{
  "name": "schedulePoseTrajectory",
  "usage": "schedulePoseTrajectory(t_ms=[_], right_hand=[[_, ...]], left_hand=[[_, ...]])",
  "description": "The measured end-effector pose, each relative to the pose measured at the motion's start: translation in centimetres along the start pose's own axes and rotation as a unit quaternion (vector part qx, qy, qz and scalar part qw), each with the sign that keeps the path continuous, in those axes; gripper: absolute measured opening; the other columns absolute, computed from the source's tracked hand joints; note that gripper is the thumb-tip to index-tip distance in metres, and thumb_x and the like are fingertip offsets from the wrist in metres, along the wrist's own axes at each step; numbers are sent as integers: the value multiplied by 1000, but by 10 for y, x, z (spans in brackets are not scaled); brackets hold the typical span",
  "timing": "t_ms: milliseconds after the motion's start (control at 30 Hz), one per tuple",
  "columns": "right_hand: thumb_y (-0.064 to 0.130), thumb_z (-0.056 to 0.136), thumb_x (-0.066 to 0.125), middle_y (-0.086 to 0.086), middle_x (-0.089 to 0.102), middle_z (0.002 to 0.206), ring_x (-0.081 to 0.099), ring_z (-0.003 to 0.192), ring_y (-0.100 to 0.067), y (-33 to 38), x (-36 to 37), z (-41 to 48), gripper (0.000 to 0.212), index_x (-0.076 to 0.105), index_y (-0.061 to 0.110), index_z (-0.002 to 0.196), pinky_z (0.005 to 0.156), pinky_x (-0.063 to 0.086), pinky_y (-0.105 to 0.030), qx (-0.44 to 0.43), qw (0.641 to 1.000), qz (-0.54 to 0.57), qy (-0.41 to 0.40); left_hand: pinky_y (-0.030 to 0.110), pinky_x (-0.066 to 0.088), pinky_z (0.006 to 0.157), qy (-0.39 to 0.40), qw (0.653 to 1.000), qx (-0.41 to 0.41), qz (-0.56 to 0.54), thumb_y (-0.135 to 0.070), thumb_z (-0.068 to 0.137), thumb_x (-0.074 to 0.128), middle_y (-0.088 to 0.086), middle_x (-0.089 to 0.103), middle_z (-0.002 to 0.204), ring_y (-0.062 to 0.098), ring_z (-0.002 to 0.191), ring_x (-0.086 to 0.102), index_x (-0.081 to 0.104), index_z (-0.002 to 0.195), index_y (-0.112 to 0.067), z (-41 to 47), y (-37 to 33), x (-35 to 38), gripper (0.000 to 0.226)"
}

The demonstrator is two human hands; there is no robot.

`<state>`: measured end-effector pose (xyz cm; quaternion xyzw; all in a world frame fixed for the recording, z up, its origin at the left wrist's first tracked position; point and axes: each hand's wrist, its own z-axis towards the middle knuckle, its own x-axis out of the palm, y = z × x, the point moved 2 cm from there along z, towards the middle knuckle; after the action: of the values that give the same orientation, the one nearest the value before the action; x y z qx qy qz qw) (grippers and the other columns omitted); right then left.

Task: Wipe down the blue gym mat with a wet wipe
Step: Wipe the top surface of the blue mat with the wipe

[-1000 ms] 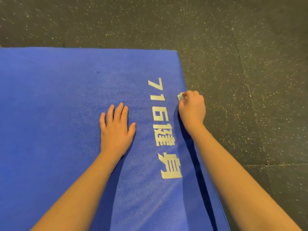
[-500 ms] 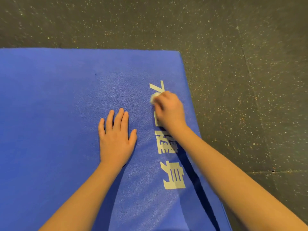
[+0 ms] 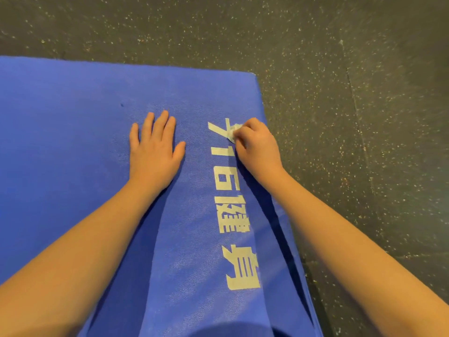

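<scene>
Two broad surfaces first. Widest: dark rubber floor (image 3: 340, 69), matte, flecked all over with pale specks, crossed by faint straight seams at right. Lying flat on it: blue gym mat (image 3: 73, 105), rectangular, thick-edged, finely pebbled like vinyl, with a soft sheen down the middle, filling left and centre of the head view. Far edge running left to right; right edge running from the far right corner back toward the camera. Near and left ends cut off by the frame, so cannot tell the long axis for certain. Just inside the right edge and parallel to it: pale blocky lettering (image 3: 233, 210), "716" farthest away, then squarish characters nearer, flat and slightly worn. Farther left, one tiny dark speck (image 3: 122, 105) on the blue. Next, two bare forearms reaching in from below. Left hand (image 3: 153, 154) pressed palm down on the mat left of the lettering, fingers straight and close together, thumb spread toward the right. Right hand (image 3: 257, 149) near the right edge, knuckles up, fingers curled and clamped on the wet wipe (image 3: 232, 132). Smallest: that wipe, white, crumpled into a little wad, touching the mat on the "7".
</scene>
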<state>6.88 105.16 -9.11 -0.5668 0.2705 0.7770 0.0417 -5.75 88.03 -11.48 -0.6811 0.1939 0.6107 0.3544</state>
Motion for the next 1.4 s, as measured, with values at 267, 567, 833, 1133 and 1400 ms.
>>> schedulePoseTrajectory(t_ms=[267,567,833,1133,1400], right_hand=[[5,84,56,-15,59,83,54,73,-33,-17,4,24,12,67,1,83,59,41,-34,100,992,10,-72],[13,94,45,-14,58,109,55,95,-32,-50,6,90,23,63,3,106,78,40,-37,237,970,-8,-54],[6,91,45,-17,55,109,54,94,-35,-49,9,114,22,64,1,102,77,44,-41,138,988,-72,16],[11,90,49,-12,58,104,54,95,-31,9,36,142,22,69,7,97,70,40,-35,-12,994,-50,98],[15,88,54,-9,62,103,55,97,-27,41,47,145,19,72,12,93,75,40,-32,18,997,16,76]], left_hand=[[53,15,114,-27,1000,2,6,-42,93,29,10,37,152,33,141,27,42,142,-6,-3,2,3,62],[53,17,114,-29,1000,-6,5,-42,93,30,10,38,151,32,141,28,43,142,-7,-3,1,2,61],[52,16,115,-36,999,-7,2,-42,94,30,9,38,152,31,142,28,43,142,-8,-3,1,2,60],[53,18,115,-48,999,-7,-8,-40,94,33,8,39,151,31,142,29,44,141,-8,-4,2,4,59],[53,20,115,-57,998,-5,-19,-39,92,34,8,42,149,31,140,32,48,138,-8,-4,1,3,58]])
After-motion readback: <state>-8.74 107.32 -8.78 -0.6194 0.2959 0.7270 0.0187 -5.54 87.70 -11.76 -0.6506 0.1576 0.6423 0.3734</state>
